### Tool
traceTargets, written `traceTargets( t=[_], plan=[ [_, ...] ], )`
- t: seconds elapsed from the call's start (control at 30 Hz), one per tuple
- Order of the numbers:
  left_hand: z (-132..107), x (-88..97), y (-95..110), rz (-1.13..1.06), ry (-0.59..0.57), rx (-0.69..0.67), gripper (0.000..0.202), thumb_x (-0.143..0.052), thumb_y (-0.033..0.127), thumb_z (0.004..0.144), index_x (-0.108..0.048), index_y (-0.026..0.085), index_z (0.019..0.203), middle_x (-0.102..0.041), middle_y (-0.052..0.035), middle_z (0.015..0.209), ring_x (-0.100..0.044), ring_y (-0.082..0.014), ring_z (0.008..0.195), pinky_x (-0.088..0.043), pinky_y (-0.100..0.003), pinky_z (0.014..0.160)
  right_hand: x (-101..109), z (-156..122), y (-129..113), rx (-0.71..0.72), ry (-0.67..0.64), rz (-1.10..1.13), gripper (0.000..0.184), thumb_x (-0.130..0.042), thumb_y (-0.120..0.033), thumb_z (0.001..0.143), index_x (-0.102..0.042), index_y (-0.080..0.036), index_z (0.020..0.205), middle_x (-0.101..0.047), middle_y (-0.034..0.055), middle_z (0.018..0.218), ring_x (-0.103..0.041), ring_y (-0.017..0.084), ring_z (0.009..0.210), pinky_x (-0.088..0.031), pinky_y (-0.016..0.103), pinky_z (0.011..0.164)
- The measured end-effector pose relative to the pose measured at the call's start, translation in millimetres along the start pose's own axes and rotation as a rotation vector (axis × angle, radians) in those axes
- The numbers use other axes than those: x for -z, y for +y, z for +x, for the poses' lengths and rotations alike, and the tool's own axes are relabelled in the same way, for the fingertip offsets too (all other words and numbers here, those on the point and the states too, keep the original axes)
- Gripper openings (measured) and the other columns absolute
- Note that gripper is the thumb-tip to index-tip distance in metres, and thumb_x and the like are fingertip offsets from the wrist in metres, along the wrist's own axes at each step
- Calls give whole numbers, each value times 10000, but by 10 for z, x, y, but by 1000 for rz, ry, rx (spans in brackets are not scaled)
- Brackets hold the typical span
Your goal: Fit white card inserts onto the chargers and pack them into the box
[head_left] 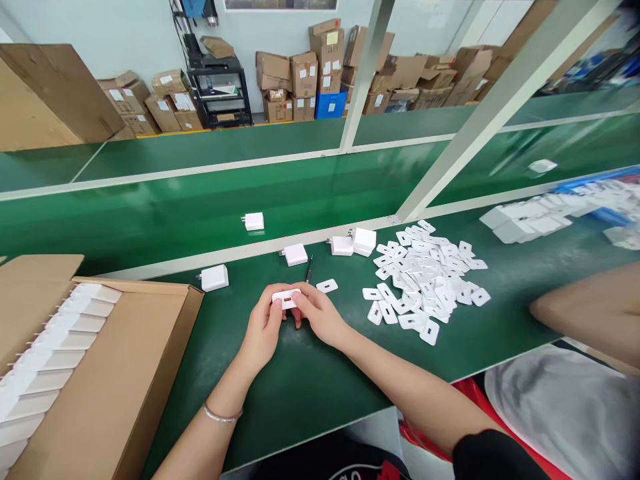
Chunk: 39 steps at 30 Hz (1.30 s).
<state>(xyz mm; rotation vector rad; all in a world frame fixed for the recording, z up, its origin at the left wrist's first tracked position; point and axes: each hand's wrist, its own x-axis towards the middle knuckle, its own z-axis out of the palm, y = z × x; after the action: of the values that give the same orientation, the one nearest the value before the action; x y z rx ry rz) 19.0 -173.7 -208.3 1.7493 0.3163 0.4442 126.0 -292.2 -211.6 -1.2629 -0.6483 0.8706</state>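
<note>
Evenly, a white piece (pixel 287 298) is held between the left grip (pixel 263 325) and right grip (pixel 323 317), neither nearer, its long axis roughly along the far edge of the bench (pixel 290 393).

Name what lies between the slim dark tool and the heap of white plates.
One loose white plate lies between the dark tool and the heap, as the head view shows.
</note>
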Motion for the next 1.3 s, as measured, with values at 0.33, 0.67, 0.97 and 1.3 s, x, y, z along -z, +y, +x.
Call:
traceTargets(
  t=[0.33, 0.67, 0.97, 1.3],
  plan=[
    [94, -31, -151, -153, 66, -53, 377, -405, 488, 1057, -609, 198, 1186, -614, -81, 1104, -589, -139, 772, -521, -296, 732, 30, -76, -577, 0, 13, -903, 514, -342, -543, 1061, -558, -155, 1318, -698, 74, 911, -638, 205, 803, -471, 358, 767],
    [269, 19, -137, 11, 293, 100, 390, -412, 474, 1031, -641, 176, 1131, -570, -26, 812, -493, -147, 677, -415, -265, 632, 591, 1790, -721, 53, 137, -1418, 748, -506, -116, 901, -267, -118, 1610, -292, 170, 1633, -382, 330, 1416, -378, 449, 1121],
    [262, -3, -154, -41, 309, 132, 380, -399, 455, 1039, -649, 186, 1137, -625, -51, 945, -543, -153, 757, -465, -271, 708, 720, 1884, -780, 34, 21, -1417, 485, -672, -339, 902, -612, -160, 1348, -615, 143, 1366, -503, 336, 1272, -386, 484, 1079],
    [272, -21, -181, -108, 316, 140, 478, -320, 539, 1055, -634, 184, 1123, -516, -9, 763, -494, -148, 695, -430, -266, 662, 462, 774, -773, 386, -73, -1272, 586, -682, -323, 909, -532, -239, 1469, -531, 112, 1471, -471, 315, 1359, -335, 522, 1157]
  ],
)
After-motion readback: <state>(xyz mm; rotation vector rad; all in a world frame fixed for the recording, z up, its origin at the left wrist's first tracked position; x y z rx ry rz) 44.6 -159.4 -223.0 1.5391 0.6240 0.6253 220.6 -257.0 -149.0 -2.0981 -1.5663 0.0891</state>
